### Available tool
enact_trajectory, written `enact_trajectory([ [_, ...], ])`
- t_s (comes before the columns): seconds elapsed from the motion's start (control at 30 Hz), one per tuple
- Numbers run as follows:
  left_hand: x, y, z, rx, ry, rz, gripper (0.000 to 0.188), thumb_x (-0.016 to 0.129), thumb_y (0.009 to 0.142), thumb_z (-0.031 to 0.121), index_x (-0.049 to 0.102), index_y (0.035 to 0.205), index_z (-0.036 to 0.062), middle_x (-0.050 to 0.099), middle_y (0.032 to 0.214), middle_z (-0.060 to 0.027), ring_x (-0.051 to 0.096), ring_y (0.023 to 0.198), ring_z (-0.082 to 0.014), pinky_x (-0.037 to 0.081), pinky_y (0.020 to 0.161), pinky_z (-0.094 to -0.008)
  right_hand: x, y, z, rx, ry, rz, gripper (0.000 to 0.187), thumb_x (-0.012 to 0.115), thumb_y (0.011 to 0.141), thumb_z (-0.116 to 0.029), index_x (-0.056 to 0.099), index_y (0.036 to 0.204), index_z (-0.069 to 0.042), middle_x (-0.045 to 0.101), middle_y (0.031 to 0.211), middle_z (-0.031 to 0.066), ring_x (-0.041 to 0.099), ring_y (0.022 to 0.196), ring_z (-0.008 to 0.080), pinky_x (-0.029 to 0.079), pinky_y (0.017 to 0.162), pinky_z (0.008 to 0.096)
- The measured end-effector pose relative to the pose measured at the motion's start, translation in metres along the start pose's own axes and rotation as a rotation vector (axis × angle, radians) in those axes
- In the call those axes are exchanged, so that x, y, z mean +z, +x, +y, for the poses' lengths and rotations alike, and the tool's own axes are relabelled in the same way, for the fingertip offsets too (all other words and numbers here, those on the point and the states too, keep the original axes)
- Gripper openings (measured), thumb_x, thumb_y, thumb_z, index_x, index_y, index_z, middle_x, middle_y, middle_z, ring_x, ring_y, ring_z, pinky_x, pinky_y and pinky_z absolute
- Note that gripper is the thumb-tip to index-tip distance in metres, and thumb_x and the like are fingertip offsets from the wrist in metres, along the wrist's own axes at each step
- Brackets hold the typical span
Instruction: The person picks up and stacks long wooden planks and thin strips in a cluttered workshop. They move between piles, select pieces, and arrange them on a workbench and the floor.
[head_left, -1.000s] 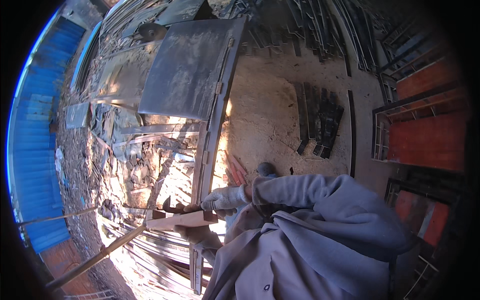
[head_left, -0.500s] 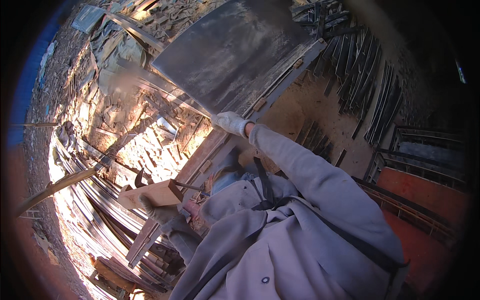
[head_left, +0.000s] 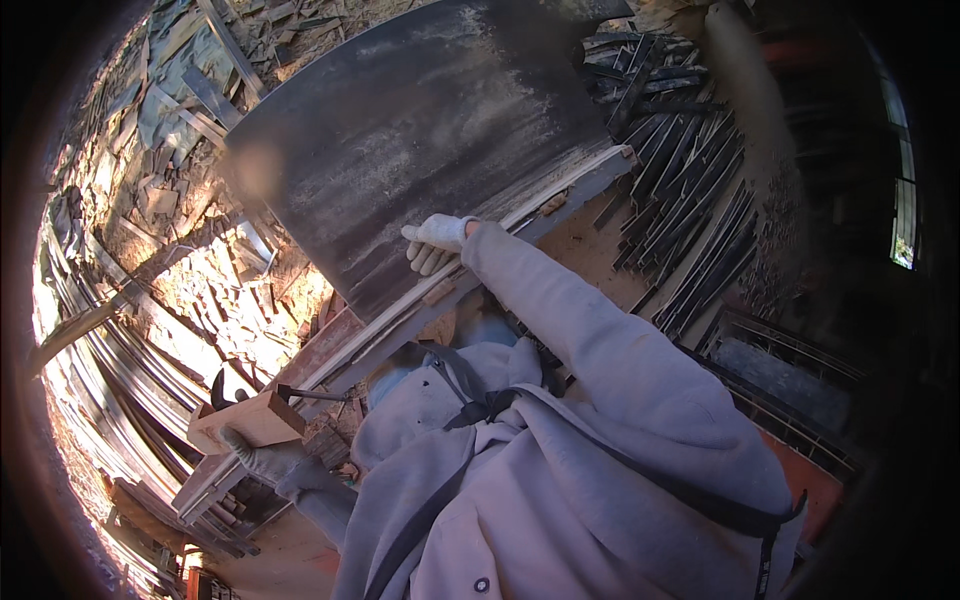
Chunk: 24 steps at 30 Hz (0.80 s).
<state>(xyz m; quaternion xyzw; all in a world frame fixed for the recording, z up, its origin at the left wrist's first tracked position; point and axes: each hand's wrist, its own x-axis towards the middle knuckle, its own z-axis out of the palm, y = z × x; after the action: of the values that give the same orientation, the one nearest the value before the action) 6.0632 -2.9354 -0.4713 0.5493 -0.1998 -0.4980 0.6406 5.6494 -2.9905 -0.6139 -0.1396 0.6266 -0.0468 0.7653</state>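
Note:
At the lower left, my left hand [head_left: 262,458], in a pale glove, grips a light wooden block [head_left: 250,422]. A dark curved claw and a thin dark handle show behind the block, apparently of a claw hammer [head_left: 318,394]; the block hides its middle. My right hand [head_left: 440,243], gloved in white, is over the near edge of a large dark panel [head_left: 410,130]. Its fingers are curled and the thumb points left; whatever they may hold is hidden. Under the panel's near edge runs a long timber frame [head_left: 480,258] with small wooden pieces along it.
Dark strips [head_left: 690,200] lie heaped to the right of the panel. Long bent strips [head_left: 110,400] and sunlit wood scraps [head_left: 270,290] cover the left side. A round pole [head_left: 85,325] juts in there. A dark metal rack [head_left: 775,375] stands at the lower right.
The view has shifted, bringing more of the panel's near edge into sight. My right hand has moved from the panel's corner inward along its edge. My left hand keeps the block and hammer.

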Motion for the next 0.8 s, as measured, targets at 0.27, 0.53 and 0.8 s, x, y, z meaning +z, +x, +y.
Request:
enact_trajectory([
  [0.27, 0.119, -0.052, -0.045, 0.034, -0.044, 0.023, 0.077, 0.076, 0.093, 0.050, 0.040, 0.152, 0.0174, 0.065, 0.120, -0.0147, 0.068, 0.104, -0.0297, 0.064, 0.085, -0.0475, -0.412, -0.127, 0.042, 0.280, -1.272, 1.343, 0.050, 0.057, 0.098, -0.049, 0.070, 0.125, -0.009, 0.069, 0.132, 0.0184, 0.068, 0.119, 0.0348, 0.049, 0.103, 0.0528],
  [0.53, 0.174, -0.081, -0.060, 0.061, -0.087, 0.011, 0.076, 0.076, 0.093, 0.050, 0.040, 0.152, 0.0165, 0.065, 0.120, -0.0149, 0.068, 0.104, -0.0296, 0.063, 0.085, -0.0474, -0.171, -0.072, 0.006, -0.398, -0.808, 0.108, 0.060, 0.051, 0.102, -0.061, 0.075, 0.110, -0.006, 0.076, 0.109, 0.0127, 0.068, 0.110, 0.0313, 0.048, 0.099, 0.0424],
  [0.8, 0.086, -0.140, -0.014, 0.177, -0.066, 0.261, 0.076, 0.076, 0.093, 0.050, 0.041, 0.151, 0.0156, 0.065, 0.120, -0.0151, 0.068, 0.104, -0.0296, 0.063, 0.086, -0.0474, -0.319, -0.099, 0.026, -0.025, -1.487, 0.590, 0.062, 0.043, 0.106, -0.055, 0.079, 0.110, -0.005, 0.076, 0.113, 0.0192, 0.071, 0.111, 0.0356, 0.051, 0.098, 0.0485],
])
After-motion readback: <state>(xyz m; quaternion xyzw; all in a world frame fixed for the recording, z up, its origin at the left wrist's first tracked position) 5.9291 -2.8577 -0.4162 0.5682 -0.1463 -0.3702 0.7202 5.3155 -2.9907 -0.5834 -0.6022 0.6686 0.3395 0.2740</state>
